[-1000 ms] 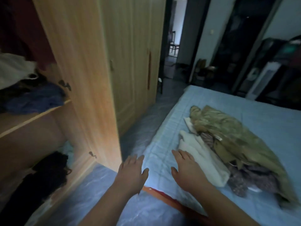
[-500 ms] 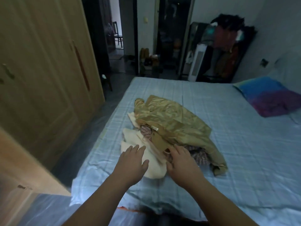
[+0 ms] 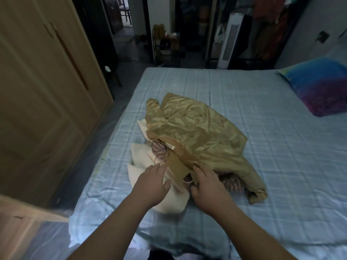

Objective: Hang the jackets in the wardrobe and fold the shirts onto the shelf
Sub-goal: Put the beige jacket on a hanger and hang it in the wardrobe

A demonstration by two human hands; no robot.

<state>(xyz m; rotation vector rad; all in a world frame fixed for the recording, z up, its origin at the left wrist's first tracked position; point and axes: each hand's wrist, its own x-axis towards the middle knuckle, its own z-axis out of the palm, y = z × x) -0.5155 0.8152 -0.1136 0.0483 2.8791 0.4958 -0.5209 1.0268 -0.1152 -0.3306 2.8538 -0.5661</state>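
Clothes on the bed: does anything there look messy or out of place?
Yes. The gold jacket lies crumpled over a cream garment and a patterned garment, all in one loose heap on the bed, neither hung nor folded. Nothing looks torn or spilled.

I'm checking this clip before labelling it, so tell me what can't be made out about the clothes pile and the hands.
Head view only.
- Pile count: the gold jacket covers all but edges of the cream garment and patterned garment.
- Right hand grip: its own back hides any hold on the jacket.
- Wardrobe shelf and rail: cut off by the left edge.
- Hanging clothes at the far wall: too dim to identify.
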